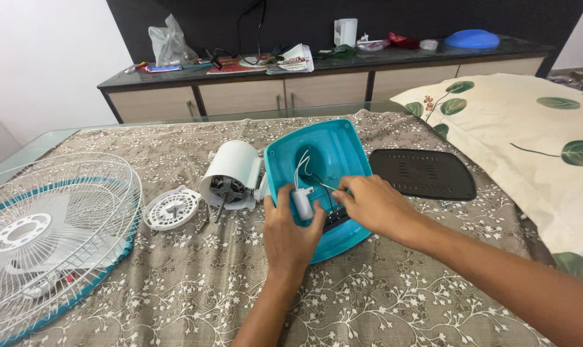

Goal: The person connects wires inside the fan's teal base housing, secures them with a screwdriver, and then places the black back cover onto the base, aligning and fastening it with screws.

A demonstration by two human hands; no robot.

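Head view. My left hand [290, 232] props the teal fan base shell [333, 151], tilted up off the tabletop [381, 302], its grip pressed around a small white cylindrical capacitor [302, 202] inside the shell's hollow. My right hand [372, 204] pinches a thin metal tool [323, 186] just beside the capacitor, where the white wires [301, 164] run upward. Left of the shell lies the white motor housing [233, 173], then a round white cap [171, 208] and the wire fan guard [53, 231]. A black base plate [423, 173] lies to the right.
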